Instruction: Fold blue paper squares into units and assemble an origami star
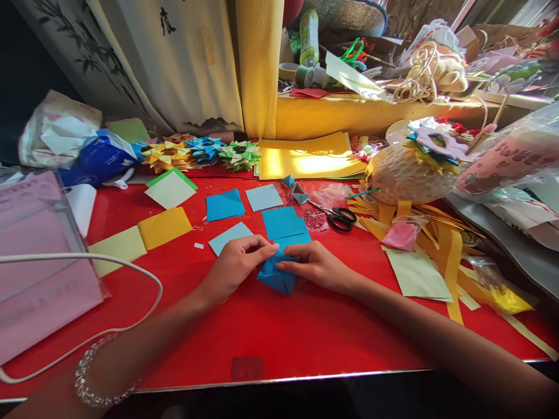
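Between my hands is a partly folded sheet of blue origami paper (276, 280), its lower corner pointing towards me. Thumb and fingers of my left hand (244, 256) pinch its upper left edge. My right hand (317, 265) grips the right side, fingertips on a fold. Just beyond lie blue paper squares (282, 222), partly overlapping. A darker blue stack (225, 205) and pale blue squares (264, 198) sit to the left. Small folded blue pieces (299, 193) rest near black-handled scissors (342, 219).
Yellow paper (165, 227) and green-white squares (171, 190) lie left, near a pink folder (39, 267) and a white cable (159, 291). Finished paper stars (205, 150) line the back. Yellow strips (454, 262), small bags and a woven ball (408, 174) crowd the right.
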`<state>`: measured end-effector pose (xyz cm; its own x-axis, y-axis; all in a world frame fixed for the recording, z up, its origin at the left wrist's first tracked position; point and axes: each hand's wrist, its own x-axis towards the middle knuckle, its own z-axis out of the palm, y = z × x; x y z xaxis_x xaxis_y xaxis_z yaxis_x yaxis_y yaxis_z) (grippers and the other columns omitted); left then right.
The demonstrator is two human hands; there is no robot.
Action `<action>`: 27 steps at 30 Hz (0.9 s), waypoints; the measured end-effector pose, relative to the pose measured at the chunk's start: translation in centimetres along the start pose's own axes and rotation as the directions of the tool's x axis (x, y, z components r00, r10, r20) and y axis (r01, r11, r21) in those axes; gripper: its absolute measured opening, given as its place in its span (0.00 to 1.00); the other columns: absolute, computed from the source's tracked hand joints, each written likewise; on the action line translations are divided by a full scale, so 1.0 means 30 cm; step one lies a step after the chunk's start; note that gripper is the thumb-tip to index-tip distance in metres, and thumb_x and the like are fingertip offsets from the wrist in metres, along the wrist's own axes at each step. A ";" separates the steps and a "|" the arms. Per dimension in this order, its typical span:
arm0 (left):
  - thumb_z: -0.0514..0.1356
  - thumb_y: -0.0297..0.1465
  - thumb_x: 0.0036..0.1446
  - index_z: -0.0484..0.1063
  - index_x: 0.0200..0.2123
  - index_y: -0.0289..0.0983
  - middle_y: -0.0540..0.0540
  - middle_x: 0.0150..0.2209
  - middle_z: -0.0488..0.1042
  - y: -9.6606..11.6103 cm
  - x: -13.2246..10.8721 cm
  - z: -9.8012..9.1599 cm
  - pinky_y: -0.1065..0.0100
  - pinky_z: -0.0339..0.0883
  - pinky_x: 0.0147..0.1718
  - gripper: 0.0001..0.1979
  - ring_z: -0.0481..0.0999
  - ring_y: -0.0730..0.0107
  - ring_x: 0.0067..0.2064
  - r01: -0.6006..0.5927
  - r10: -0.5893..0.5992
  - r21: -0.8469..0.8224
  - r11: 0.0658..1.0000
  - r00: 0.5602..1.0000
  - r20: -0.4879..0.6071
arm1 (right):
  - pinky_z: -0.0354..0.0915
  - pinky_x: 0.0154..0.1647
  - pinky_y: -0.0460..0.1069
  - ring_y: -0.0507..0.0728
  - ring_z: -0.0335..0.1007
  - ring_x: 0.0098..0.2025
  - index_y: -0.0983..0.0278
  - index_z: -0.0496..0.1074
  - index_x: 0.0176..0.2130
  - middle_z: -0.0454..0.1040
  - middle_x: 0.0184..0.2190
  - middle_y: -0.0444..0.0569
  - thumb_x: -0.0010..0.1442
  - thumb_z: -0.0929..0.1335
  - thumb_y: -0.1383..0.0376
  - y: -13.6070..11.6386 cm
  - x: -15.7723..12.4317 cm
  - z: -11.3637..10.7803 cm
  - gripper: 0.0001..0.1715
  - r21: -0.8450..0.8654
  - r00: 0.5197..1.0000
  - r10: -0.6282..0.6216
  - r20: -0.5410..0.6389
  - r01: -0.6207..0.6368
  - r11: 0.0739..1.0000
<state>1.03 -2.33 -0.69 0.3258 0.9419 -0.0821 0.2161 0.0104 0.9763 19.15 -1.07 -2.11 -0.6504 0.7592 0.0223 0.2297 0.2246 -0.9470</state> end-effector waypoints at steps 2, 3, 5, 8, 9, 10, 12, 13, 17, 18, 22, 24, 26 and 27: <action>0.55 0.40 0.53 0.67 0.29 0.36 0.52 0.27 0.66 -0.005 0.003 0.001 0.74 0.60 0.28 0.12 0.65 0.76 0.29 -0.003 0.003 0.024 1.000 1.000 -0.030 | 0.50 0.20 0.43 0.47 0.52 0.22 0.65 0.60 0.23 0.55 0.19 0.40 0.56 0.64 0.55 0.000 0.004 0.002 0.19 0.071 0.997 0.046 -0.057 -0.042 0.997; 0.56 0.40 0.52 0.67 0.32 0.36 0.51 0.29 0.67 -0.008 0.003 0.000 0.73 0.61 0.28 0.12 0.66 0.76 0.29 0.007 -0.006 0.031 0.999 0.999 -0.032 | 0.51 0.20 0.43 0.47 0.54 0.21 0.65 0.60 0.24 0.57 0.19 0.40 0.55 0.64 0.54 0.001 0.005 0.003 0.18 0.113 0.992 0.077 -0.101 -0.066 0.991; 0.58 0.39 0.50 0.65 0.36 0.37 0.52 0.30 0.68 -0.013 0.003 -0.003 0.73 0.63 0.26 0.13 0.68 0.76 0.27 0.034 -0.034 0.028 0.999 0.999 -0.009 | 0.55 0.18 0.43 0.48 0.59 0.19 0.64 0.60 0.25 0.61 0.18 0.40 0.55 0.64 0.53 0.001 0.008 0.008 0.18 0.196 0.975 0.134 -0.180 -0.098 0.976; 0.58 0.38 0.52 0.66 0.33 0.36 0.54 0.25 0.67 -0.015 0.003 -0.013 0.74 0.62 0.23 0.11 0.68 0.78 0.22 0.032 -0.032 0.005 0.999 0.999 0.005 | 0.59 0.17 0.43 0.49 0.63 0.17 0.64 0.62 0.29 0.65 0.18 0.39 0.54 0.65 0.54 0.003 0.013 0.013 0.15 0.301 0.967 0.164 -0.193 -0.101 0.948; 0.58 0.37 0.52 0.66 0.32 0.36 0.54 0.25 0.67 -0.014 0.003 -0.017 0.74 0.62 0.23 0.10 0.68 0.79 0.22 0.014 -0.014 -0.010 1.000 1.000 -0.015 | 0.60 0.17 0.44 0.49 0.65 0.17 0.64 0.64 0.32 0.67 0.19 0.40 0.54 0.65 0.55 0.003 0.014 0.014 0.14 0.338 0.970 0.164 -0.179 -0.096 0.936; 0.58 0.36 0.52 0.66 0.32 0.36 0.54 0.25 0.68 -0.013 0.005 -0.020 0.75 0.63 0.24 0.09 0.69 0.79 0.22 -0.002 0.001 -0.029 1.000 0.999 -0.034 | 0.62 0.18 0.44 0.50 0.67 0.18 0.63 0.64 0.36 0.69 0.20 0.40 0.55 0.65 0.56 0.004 0.015 0.013 0.13 0.377 0.972 0.160 -0.171 -0.085 0.922; 0.59 0.34 0.51 0.68 0.35 0.36 0.53 0.26 0.70 -0.009 0.008 -0.025 0.74 0.65 0.26 0.09 0.71 0.78 0.24 -0.016 0.011 -0.091 0.996 0.998 -0.054 | 0.64 0.21 0.45 0.52 0.70 0.20 0.63 0.64 0.41 0.71 0.23 0.41 0.54 0.66 0.59 0.006 0.018 0.010 0.14 0.453 0.970 0.156 -0.188 -0.055 0.890; 0.59 0.34 0.51 0.69 0.36 0.37 0.53 0.26 0.71 -0.008 0.010 -0.026 0.73 0.66 0.28 0.09 0.72 0.77 0.25 -0.018 0.011 -0.127 0.992 0.998 -0.055 | 0.65 0.22 0.45 0.52 0.71 0.22 0.63 0.64 0.41 0.72 0.23 0.42 0.54 0.67 0.60 0.008 0.018 0.008 0.14 0.481 0.966 0.156 -0.208 -0.038 0.876; 0.59 0.32 0.51 0.73 0.36 0.37 0.51 0.29 0.73 -0.007 0.012 -0.027 0.72 0.69 0.31 0.08 0.74 0.74 0.30 -0.026 0.013 -0.223 0.974 0.998 -0.060 | 0.66 0.27 0.45 0.50 0.71 0.24 0.64 0.70 0.37 0.73 0.23 0.43 0.54 0.66 0.64 0.013 0.018 0.001 0.09 0.527 0.962 0.144 -0.232 -0.001 0.850; 0.58 0.31 0.51 0.74 0.34 0.37 0.50 0.29 0.74 -0.008 0.011 -0.027 0.72 0.69 0.32 0.07 0.74 0.74 0.30 -0.029 0.015 -0.225 0.974 0.998 -0.065 | 0.66 0.28 0.45 0.50 0.71 0.24 0.64 0.71 0.36 0.73 0.23 0.43 0.54 0.66 0.65 0.013 0.018 0.001 0.08 0.532 0.964 0.138 -0.227 0.004 0.847; 0.56 0.29 0.53 0.74 0.32 0.35 0.49 0.31 0.73 -0.008 0.006 -0.030 0.70 0.69 0.34 0.07 0.73 0.73 0.33 -0.049 0.033 -0.207 0.977 0.996 -0.078 | 0.67 0.32 0.45 0.50 0.72 0.27 0.65 0.74 0.33 0.75 0.26 0.45 0.54 0.65 0.66 0.011 0.017 0.004 0.09 0.511 0.960 0.130 -0.250 0.017 0.859; 0.55 0.30 0.54 0.73 0.33 0.35 0.49 0.32 0.72 -0.005 0.003 -0.033 0.69 0.69 0.35 0.08 0.73 0.72 0.33 -0.051 0.039 -0.200 0.978 0.997 -0.065 | 0.67 0.34 0.46 0.50 0.72 0.29 0.64 0.74 0.34 0.75 0.29 0.45 0.54 0.64 0.67 0.007 0.015 0.006 0.10 0.447 0.956 0.109 -0.271 0.025 0.894; 0.54 0.31 0.55 0.72 0.33 0.34 0.48 0.31 0.71 -0.005 0.003 -0.034 0.69 0.68 0.35 0.09 0.72 0.72 0.33 -0.037 0.028 -0.181 0.983 0.998 -0.051 | 0.66 0.36 0.46 0.50 0.71 0.30 0.64 0.75 0.34 0.75 0.31 0.45 0.54 0.63 0.67 0.002 0.011 0.006 0.10 0.379 0.955 0.085 -0.283 0.029 0.925; 0.55 0.32 0.54 0.72 0.34 0.34 0.49 0.31 0.71 -0.006 0.004 -0.035 0.70 0.67 0.35 0.09 0.72 0.73 0.32 -0.032 0.024 -0.165 0.986 0.998 -0.051 | 0.66 0.37 0.46 0.50 0.71 0.31 0.64 0.75 0.34 0.75 0.31 0.45 0.54 0.63 0.68 -0.002 0.008 0.005 0.11 0.354 0.957 0.075 -0.279 0.030 0.935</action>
<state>0.07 -1.86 -0.66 0.2831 0.9579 -0.0481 0.0510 0.0351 0.9981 18.88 -0.99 -2.11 -0.4035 0.9141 0.0396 -0.0614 0.0161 -0.9980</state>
